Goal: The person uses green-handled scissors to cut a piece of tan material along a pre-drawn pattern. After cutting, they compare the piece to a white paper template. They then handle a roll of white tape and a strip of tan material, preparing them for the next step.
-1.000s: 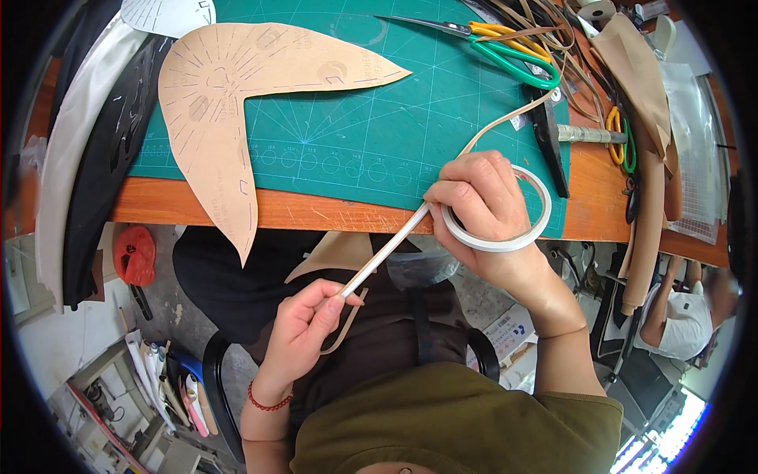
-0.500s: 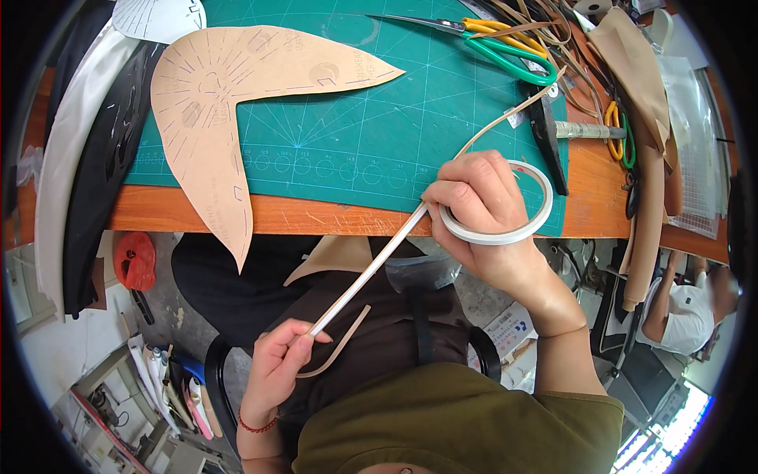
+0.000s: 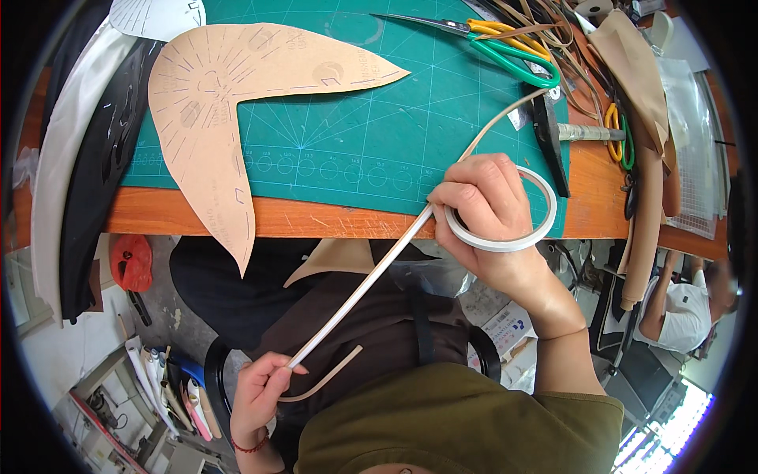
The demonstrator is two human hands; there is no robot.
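Note:
A narrow tan strip, probably leather, runs diagonally between my hands, with white double-sided tape (image 3: 359,292) laid along the taut stretch. My left hand (image 3: 257,391) pinches it low over my lap, and a short tan strip end (image 3: 335,374) curls free beside the fingers. At the table's front edge my right hand (image 3: 485,205) presses the strip between thumb and fingers. The tape roll (image 3: 517,243) hangs round that hand's fingers. Beyond it, the rest of the tan strip (image 3: 501,114) bends away over the green cutting mat (image 3: 355,134) toward the hammer.
A tan curved pattern piece (image 3: 197,71) with pen marks overhangs the table's front edge. Scissors (image 3: 513,65) and a hammer (image 3: 584,132) lie at the mat's right. Tan leather (image 3: 647,197) drapes over the right side, black material (image 3: 103,182) over the left. Another person (image 3: 683,312) sits far right.
My left hand has moved down and left, lengthening the taped stretch between my hands. My right hand stays nearly in place, and the strip's far end has slid slightly toward it.

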